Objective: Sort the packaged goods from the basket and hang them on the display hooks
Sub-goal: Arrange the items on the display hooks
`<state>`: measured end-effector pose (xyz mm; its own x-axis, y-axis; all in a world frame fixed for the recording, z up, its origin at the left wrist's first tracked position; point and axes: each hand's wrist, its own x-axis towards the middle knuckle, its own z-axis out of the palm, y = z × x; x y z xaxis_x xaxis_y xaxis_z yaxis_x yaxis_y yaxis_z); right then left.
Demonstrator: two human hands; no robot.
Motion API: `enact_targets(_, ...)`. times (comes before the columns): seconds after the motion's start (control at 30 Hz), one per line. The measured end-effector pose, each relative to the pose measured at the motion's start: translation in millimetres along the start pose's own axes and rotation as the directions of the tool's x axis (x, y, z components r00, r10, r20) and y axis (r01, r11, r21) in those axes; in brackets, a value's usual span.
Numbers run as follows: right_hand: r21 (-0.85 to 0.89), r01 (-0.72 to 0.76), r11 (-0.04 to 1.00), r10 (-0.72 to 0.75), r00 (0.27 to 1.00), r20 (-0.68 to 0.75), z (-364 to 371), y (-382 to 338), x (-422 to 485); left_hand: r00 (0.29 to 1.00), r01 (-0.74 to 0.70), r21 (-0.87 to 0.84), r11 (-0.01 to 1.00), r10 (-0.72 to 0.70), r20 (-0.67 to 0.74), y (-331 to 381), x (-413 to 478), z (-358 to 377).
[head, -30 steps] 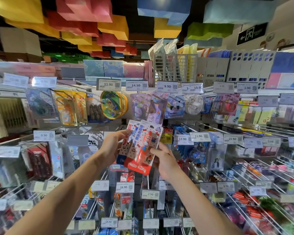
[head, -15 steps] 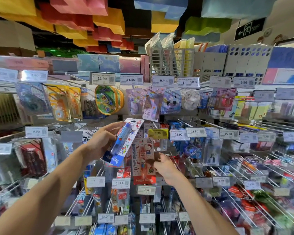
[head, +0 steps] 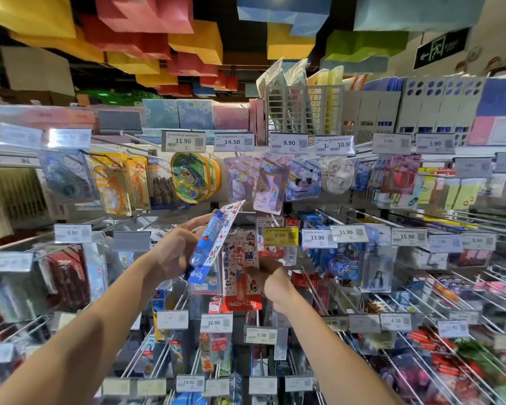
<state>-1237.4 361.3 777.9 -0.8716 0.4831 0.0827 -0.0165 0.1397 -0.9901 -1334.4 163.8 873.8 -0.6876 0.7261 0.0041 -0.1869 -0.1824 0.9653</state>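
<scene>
Blue plastic shows through the clear blister of the blue-and-white cartoon-printed pen card (head: pixel 209 247) that my left hand (head: pixel 174 251) grips. My fingers are curled round its left edge, closed firmly enough to carry it. The card is tilted, with its top corner leaning up and to the right and its blue bottom strip down near my wrist. I hold it in the air in front of the racks, and it touches no hook that I can make out.

My right hand (head: pixel 273 280) is lower and to the right, with its back toward me. Its fingers are bent in against the right edge of the red-and-white cartoon-printed pen card (head: pixel 240 283), pinching it at the side. That card stands upright and faces me flat, its red bottom strip lowest. Its top sits just left of the yellow price tag marked 9.99 (head: pixel 280 235). Whether its hole is over a hook I cannot tell, because that spot is blurred.

From where I look, the blue card overlaps the left edge of the red one.

Rows of metal wire display hooks (head: pixel 142 353) surround both hands, carrying hanging packets and white price tags. One white price tag marked 11.90 (head: pixel 183 140) sits above a green oval packet (head: pixel 192 178), higher than my left hand. Red, yellow, blue and green paper blocks (head: pixel 146 13) hang overhead.
</scene>
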Motion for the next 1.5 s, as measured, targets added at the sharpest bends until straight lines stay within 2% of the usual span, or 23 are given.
enact_targets(0.07,-0.031,-0.001,1.0,0.001,1.0,-0.014,1.8,-3.1,2.9,1.0,-0.001,0.017,1.0,0.001,-0.01,-0.1,1.4,-1.6)
enact_targets(0.13,-0.139,-0.018,0.99,0.012,0.999,-0.043,4.6,-9.2,6.9,1.0,-0.007,0.037,0.999,0.007,-0.005,0.4,1.8,-2.1)
enact_targets(0.2,-0.262,-0.077,0.962,0.062,0.996,-0.064,7.0,-12.1,14.3,1.0,-0.007,0.048,0.999,0.006,0.013,0.1,2.3,-3.8)
enact_targets(0.27,-0.311,-0.151,0.938,0.118,0.985,-0.123,9.9,-11.1,20.4,0.999,0.0,0.034,0.999,-0.002,0.05,-1.1,2.9,-6.4)
enact_targets(0.33,-0.244,-0.2,0.949,0.148,0.965,-0.216,13.4,-6.8,24.6,0.996,-0.011,0.041,0.999,0.007,0.092,-2.5,3.5,-9.2)
enact_targets(0.43,-0.064,-0.167,0.984,0.141,0.944,-0.299,20.7,-2.7,19.4,0.995,-0.03,0.054,0.998,0.025,0.098,-4.8,3.1,-6.9)
enact_targets(0.57,0.172,-0.052,0.984,0.087,0.976,-0.202,27.5,-10.7,-0.1,0.993,-0.079,0.072,0.994,0.073,0.09,-10.3,4.6,-4.5)
enact_targets(0.67,0.325,0.046,0.944,-0.02,0.996,-0.084,28.9,-20.9,-10.1,0.991,-0.127,0.104,0.986,0.122,0.055,-17.4,8.3,-6.0)
enact_targets(0.8,0.041,0.181,0.983,-0.181,0.983,-0.012,28.4,-33.7,-22.3,0.984,-0.176,0.146,0.974,0.174,0.023,-26.0,9.4,1.2)
enact_targets(0.9,0.012,0.236,0.972,-0.236,0.972,-0.019,28.8,-34.7,-25.9,0.978,-0.206,0.161,0.965,0.21,-0.013,-30.0,8.8,5.7)
enact_targets(1.1,0.019,0.16,0.987,-0.16,0.987,-0.015,16.2,-13.0,-34.8,0.971,-0.195,0.267,0.944,0.225,-0.085,-27.6,3.5,14.2)
enact_targets(1.2,-0.101,0.063,0.993,-0.058,0.997,0.059,-0.8,7.5,-38.3,0.975,-0.165,0.311,0.936,0.203,-0.094,-26.2,2.5,12.2)
enact_targets(1.27,-0.158,0.015,0.987,-0.012,1.0,0.022,-8.1,15.2,-36.8,0.978,-0.151,0.326,0.933,0.188,-0.087,-25.5,2.0,11.3)
enact_targets(1.5,-0.221,0.062,0.973,-0.07,0.997,-0.031,-1.7,-11.9,-34.3,0.984,-0.134,0.274,0.952,0.16,-0.075,-18.5,-1.3,14.2)
